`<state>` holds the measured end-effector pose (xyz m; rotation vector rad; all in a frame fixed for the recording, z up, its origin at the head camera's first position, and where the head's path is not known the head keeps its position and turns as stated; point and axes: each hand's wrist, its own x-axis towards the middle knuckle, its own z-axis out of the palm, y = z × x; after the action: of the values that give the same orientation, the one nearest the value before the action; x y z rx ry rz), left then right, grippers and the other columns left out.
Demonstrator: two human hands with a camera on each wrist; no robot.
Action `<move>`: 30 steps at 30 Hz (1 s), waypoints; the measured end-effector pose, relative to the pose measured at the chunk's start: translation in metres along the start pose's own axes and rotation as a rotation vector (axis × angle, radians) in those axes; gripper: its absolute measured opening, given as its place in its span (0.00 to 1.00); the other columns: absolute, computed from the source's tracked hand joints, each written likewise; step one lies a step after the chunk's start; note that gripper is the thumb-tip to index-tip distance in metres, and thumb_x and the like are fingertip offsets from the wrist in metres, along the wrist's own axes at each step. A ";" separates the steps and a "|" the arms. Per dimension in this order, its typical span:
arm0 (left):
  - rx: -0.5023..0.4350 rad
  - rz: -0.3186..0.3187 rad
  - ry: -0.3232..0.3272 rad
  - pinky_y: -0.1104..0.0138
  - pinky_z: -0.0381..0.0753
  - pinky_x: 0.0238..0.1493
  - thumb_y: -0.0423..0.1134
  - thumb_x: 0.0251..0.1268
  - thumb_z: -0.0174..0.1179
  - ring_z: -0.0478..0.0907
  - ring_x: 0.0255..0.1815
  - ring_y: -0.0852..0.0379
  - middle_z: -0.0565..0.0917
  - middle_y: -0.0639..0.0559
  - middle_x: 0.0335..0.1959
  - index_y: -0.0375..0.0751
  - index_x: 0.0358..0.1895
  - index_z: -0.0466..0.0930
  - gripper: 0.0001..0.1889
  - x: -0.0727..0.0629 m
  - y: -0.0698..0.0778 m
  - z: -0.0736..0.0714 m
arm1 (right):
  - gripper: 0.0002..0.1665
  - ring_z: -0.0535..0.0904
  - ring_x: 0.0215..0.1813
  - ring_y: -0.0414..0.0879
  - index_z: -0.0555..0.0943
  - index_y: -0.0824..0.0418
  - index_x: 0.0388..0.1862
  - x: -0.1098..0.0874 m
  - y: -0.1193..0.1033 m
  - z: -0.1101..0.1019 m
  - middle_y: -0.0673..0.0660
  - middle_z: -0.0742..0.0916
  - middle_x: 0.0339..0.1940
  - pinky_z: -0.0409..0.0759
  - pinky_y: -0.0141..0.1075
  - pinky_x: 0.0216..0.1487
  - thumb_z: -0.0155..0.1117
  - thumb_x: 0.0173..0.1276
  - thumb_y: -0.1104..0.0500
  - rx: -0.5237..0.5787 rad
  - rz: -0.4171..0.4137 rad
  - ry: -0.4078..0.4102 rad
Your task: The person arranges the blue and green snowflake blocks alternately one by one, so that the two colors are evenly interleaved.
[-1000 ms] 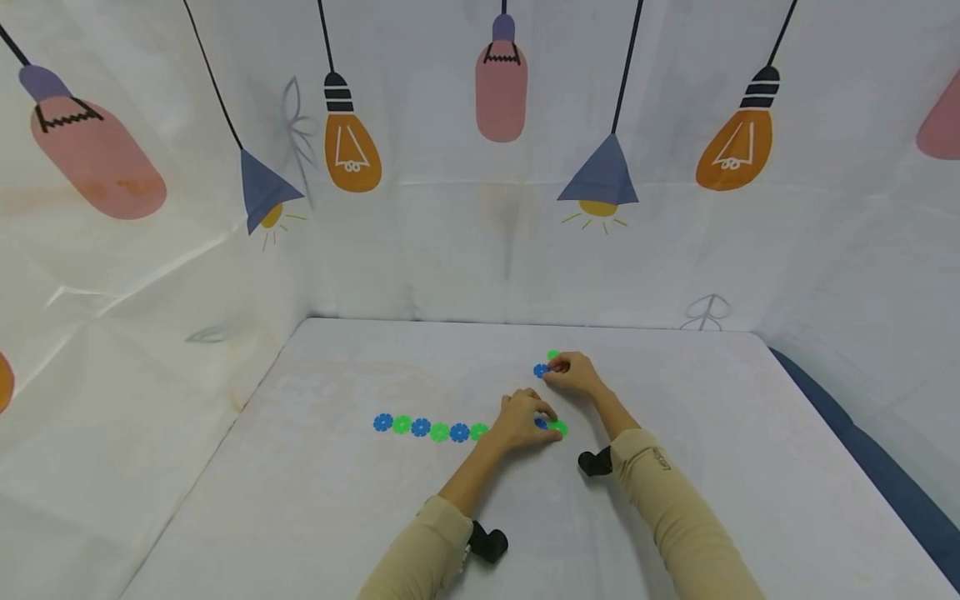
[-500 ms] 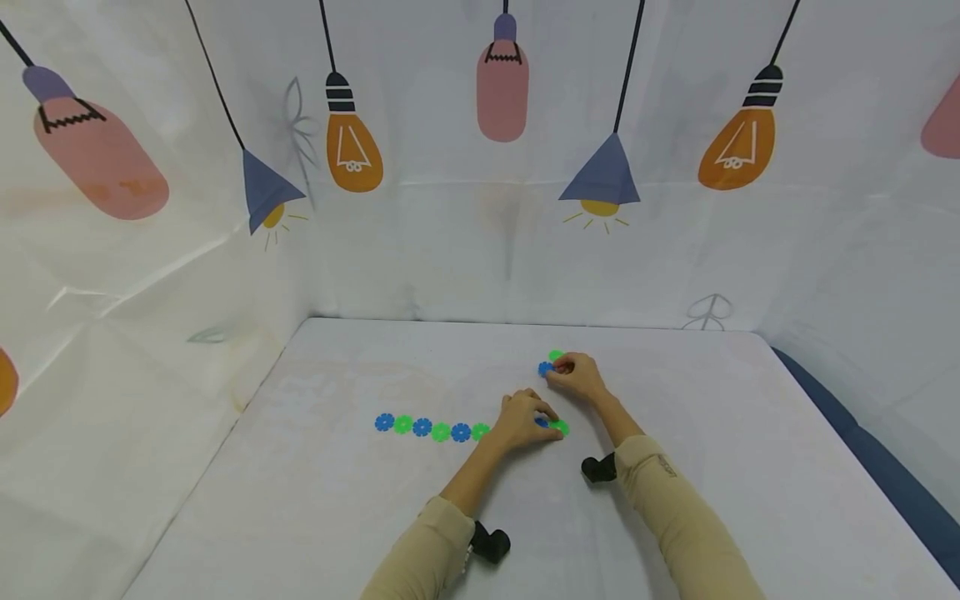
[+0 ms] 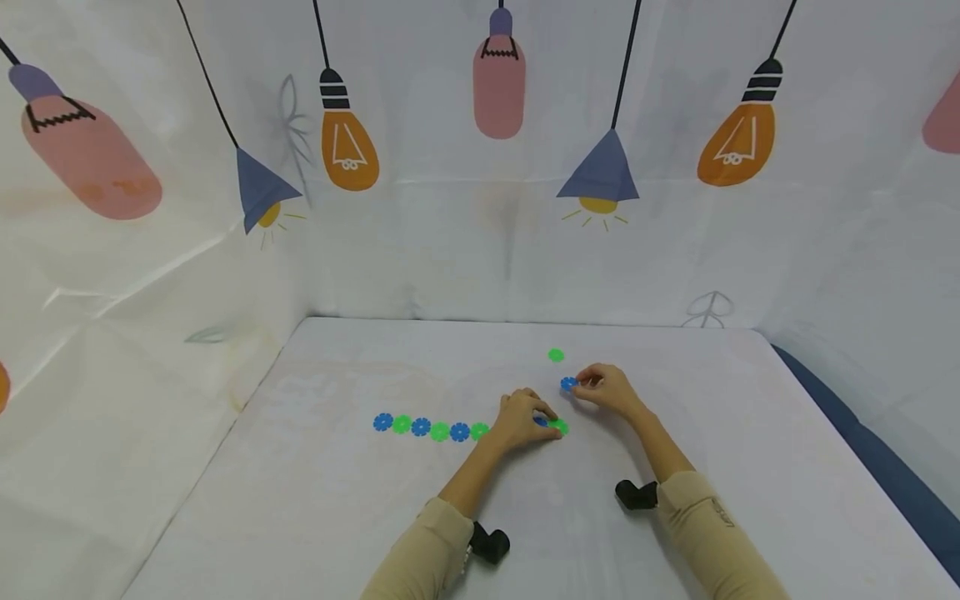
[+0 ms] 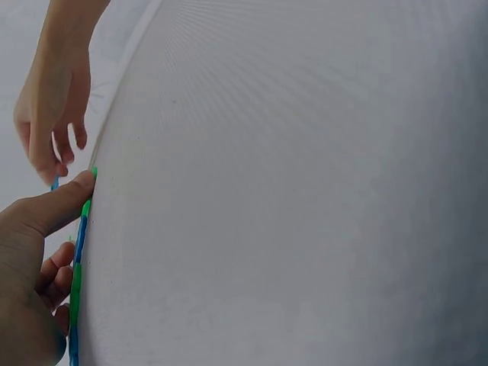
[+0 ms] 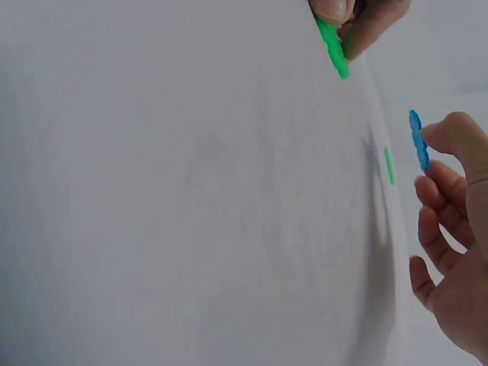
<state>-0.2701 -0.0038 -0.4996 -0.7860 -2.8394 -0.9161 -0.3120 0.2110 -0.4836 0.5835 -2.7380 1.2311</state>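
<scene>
A row of blue and green notched plastic discs (image 3: 421,427) lies across the table, alternating in colour. My left hand (image 3: 521,421) rests over the row's right part, hiding some discs, and grips the green end disc (image 3: 558,427) by its edges. My right hand (image 3: 609,389) pinches a single blue disc (image 3: 569,384) between thumb and index finger, just beyond the row's right end. In the right wrist view that blue disc (image 5: 419,140) is held up off the table, its other fingers loosely curled below. In the left wrist view my left thumb lies along the row's edge.
One loose green disc (image 3: 556,355) lies farther back on the white table (image 3: 360,358). A printed white sheet (image 3: 450,250) with lamp pictures stands behind and beside the table. Black wrist cameras (image 3: 489,545) hang below both sleeves.
My right hand has lifted the blue disc away from beside the loose green disc and brought it right and nearer to me. The left hand stays in place.
</scene>
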 end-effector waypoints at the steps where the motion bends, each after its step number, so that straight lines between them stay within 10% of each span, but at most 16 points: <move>1: 0.002 -0.002 0.001 0.63 0.62 0.43 0.53 0.45 0.72 0.73 0.44 0.60 0.81 0.55 0.38 0.50 0.35 0.88 0.15 0.000 0.000 0.000 | 0.13 0.76 0.35 0.49 0.82 0.70 0.35 -0.003 0.000 -0.003 0.58 0.84 0.30 0.73 0.34 0.34 0.69 0.54 0.62 -0.003 -0.004 -0.010; 18: -0.008 -0.007 -0.002 0.64 0.61 0.44 0.52 0.46 0.72 0.71 0.41 0.62 0.79 0.56 0.36 0.51 0.36 0.88 0.15 0.001 -0.002 0.003 | 0.12 0.75 0.31 0.39 0.80 0.70 0.32 -0.042 -0.001 -0.007 0.53 0.83 0.29 0.75 0.31 0.34 0.70 0.54 0.62 -0.023 -0.035 -0.243; 30: -0.013 -0.008 0.001 0.65 0.59 0.43 0.52 0.46 0.72 0.70 0.40 0.63 0.78 0.58 0.34 0.50 0.36 0.88 0.15 0.001 -0.004 0.003 | 0.12 0.74 0.31 0.39 0.81 0.68 0.32 -0.049 -0.009 -0.002 0.52 0.82 0.29 0.74 0.31 0.34 0.70 0.54 0.60 -0.058 -0.036 -0.263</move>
<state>-0.2727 -0.0037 -0.5041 -0.7754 -2.8410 -0.9370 -0.2636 0.2221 -0.4865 0.8402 -2.9468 1.1364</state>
